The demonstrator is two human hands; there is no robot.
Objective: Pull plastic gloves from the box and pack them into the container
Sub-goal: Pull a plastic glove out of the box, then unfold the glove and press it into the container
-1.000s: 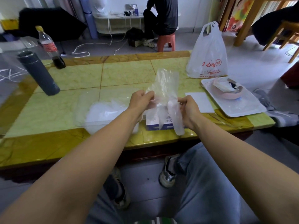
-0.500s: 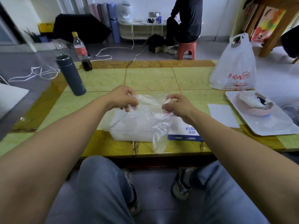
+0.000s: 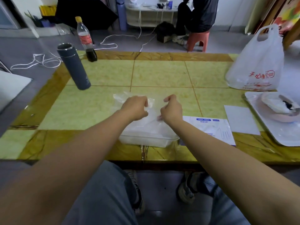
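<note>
L hand is pinching thin clear plastic glove w/ curled fingers. R hand is curling onto same film, fingertips blurring behind it. Glove is hanging over clear rectangular plastic container. R forearm is hiding part of white-and-blue glove box.

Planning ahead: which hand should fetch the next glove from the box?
Probably right: the box lies just right of the container, beside the right hand; the left hand would have to cross over.

Glossy tabletop — gloves seemingly thin plastic.
</note>
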